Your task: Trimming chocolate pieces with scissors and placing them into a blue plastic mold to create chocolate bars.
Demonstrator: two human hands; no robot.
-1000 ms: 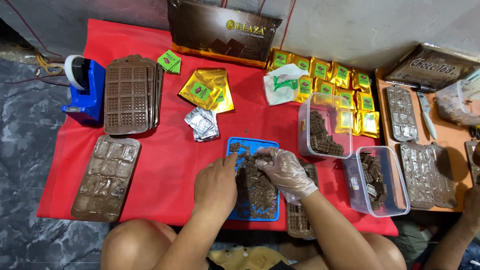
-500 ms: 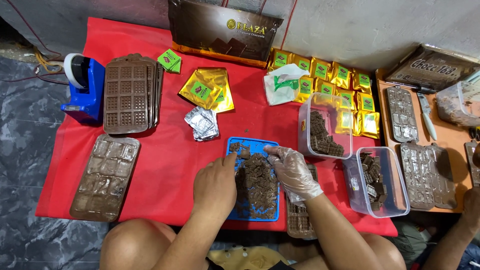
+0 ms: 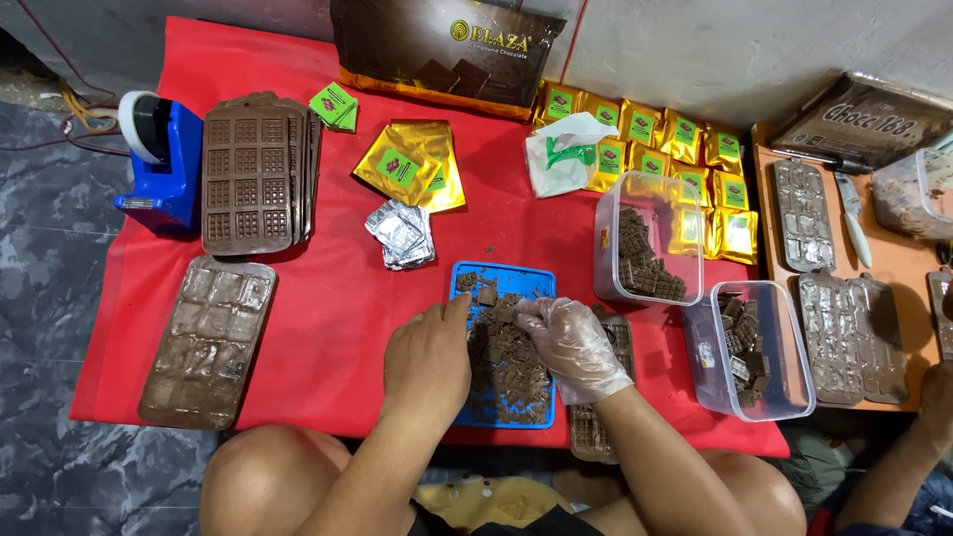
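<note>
Your gloved right hand (image 3: pixel 574 347) curls its fingers loosely over the chocolate pieces (image 3: pixel 506 362) in the blue tray (image 3: pixel 501 275); your bare left hand (image 3: pixel 427 362) rests open at the tray's edge. Pick gently, steadying the tray.

Bare left hand (image 3: pixel 427 359) lies knuckles up; gloved right hand (image 3: pixel 574 345) curls, fingertips pinched.

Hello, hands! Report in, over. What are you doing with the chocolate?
Left hand bare, right hand gloved, both resting on chocolate pieces in blue tray. Grip unclear. Nothing blocking.
</note>
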